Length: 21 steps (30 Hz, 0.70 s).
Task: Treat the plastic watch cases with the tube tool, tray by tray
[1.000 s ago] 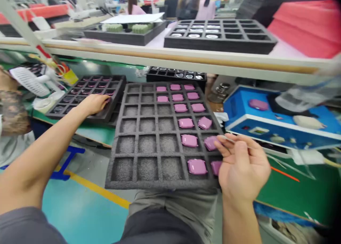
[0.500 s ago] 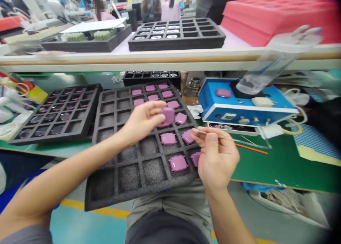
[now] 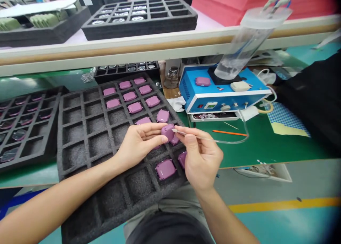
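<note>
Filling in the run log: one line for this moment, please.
left hand: holds purple case | right hand: pinches thin probe, tip at the case | under hands: black foam tray

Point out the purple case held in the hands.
The purple case pinched in the left hand above the foam tray, the right hand holding a thin nozzle to it. Others lie in compartments or on the blue machine.
</note>
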Each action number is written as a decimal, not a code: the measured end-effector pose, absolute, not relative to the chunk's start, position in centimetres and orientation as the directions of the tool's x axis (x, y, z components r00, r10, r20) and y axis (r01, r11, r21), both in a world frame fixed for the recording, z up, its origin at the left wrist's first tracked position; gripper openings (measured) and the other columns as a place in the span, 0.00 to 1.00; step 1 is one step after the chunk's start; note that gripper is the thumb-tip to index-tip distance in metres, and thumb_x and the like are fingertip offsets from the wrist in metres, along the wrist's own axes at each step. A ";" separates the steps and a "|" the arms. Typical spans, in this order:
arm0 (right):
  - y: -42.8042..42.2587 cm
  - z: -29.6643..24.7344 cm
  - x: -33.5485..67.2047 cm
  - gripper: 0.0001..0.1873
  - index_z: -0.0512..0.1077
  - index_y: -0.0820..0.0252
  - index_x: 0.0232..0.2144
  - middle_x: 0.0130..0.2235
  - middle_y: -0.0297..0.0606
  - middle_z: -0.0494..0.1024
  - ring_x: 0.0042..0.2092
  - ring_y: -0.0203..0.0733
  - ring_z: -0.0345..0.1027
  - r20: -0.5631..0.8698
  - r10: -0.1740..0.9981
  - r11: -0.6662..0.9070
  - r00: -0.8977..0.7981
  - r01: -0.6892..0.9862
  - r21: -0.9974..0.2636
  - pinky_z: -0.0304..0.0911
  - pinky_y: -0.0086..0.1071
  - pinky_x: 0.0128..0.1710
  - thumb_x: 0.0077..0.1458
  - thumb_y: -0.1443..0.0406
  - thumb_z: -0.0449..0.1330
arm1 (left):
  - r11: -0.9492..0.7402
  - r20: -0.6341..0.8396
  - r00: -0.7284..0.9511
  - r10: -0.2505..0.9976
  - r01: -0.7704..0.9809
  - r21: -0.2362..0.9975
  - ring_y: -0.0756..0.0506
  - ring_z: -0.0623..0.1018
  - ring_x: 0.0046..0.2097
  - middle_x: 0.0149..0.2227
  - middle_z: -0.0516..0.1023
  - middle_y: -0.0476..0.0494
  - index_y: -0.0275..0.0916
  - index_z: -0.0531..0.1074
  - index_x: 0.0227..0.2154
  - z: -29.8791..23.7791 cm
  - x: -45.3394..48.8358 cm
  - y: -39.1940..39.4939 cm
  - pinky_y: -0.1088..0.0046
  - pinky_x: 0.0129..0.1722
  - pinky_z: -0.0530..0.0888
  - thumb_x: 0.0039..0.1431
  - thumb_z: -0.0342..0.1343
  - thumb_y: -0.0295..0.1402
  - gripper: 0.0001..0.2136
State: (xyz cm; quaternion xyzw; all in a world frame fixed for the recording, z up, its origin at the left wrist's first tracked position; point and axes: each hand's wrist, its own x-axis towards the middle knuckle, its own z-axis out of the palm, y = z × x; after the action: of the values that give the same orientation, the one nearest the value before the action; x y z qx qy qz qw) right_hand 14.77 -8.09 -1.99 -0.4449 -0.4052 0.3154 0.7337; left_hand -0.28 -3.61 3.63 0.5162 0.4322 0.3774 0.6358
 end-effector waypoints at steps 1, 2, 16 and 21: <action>-8.1 -2.0 14.8 0.07 0.81 0.56 0.41 0.43 0.39 0.86 0.46 0.44 0.82 0.313 0.824 0.406 0.473 -0.107 -0.908 0.80 0.42 0.50 0.65 0.61 0.64 | 0.184 -0.163 0.338 0.927 -0.033 0.982 0.37 0.86 0.49 0.46 0.87 0.40 0.37 0.84 0.46 3.6 -0.3 -3.6 0.61 0.55 0.81 0.49 0.75 0.35 0.20; -8.1 -2.0 14.7 0.07 0.81 0.55 0.41 0.43 0.39 0.86 0.46 0.44 0.82 0.312 0.824 0.408 0.472 -0.113 -0.906 0.80 0.41 0.50 0.65 0.61 0.64 | 0.185 -0.163 0.338 0.927 -0.035 0.982 0.37 0.86 0.49 0.47 0.87 0.40 0.37 0.84 0.46 3.6 -0.3 -3.6 0.61 0.56 0.81 0.49 0.75 0.35 0.20; -8.1 -2.0 14.7 0.07 0.82 0.55 0.41 0.43 0.38 0.86 0.46 0.43 0.82 0.303 0.825 0.387 0.477 -0.086 -0.918 0.80 0.40 0.50 0.65 0.61 0.64 | 0.177 -0.150 0.339 0.929 -0.051 0.983 0.37 0.86 0.48 0.46 0.87 0.40 0.37 0.84 0.46 3.5 -0.3 -3.7 0.60 0.56 0.81 0.49 0.75 0.34 0.19; -8.1 -2.0 14.7 0.07 0.82 0.56 0.41 0.43 0.38 0.86 0.46 0.43 0.82 0.305 0.826 0.387 0.474 -0.084 -0.918 0.80 0.40 0.50 0.65 0.61 0.64 | 0.176 -0.148 0.336 0.930 -0.053 0.983 0.38 0.86 0.49 0.46 0.87 0.40 0.37 0.84 0.45 3.6 -0.3 -3.7 0.61 0.56 0.81 0.49 0.75 0.33 0.19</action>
State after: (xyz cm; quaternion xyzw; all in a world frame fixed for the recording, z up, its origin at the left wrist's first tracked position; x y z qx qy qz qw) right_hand 14.74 -8.08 -2.00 -0.4565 -0.4063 0.3129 0.7271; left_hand -0.27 -3.73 3.55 0.5127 0.4276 0.3864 0.6364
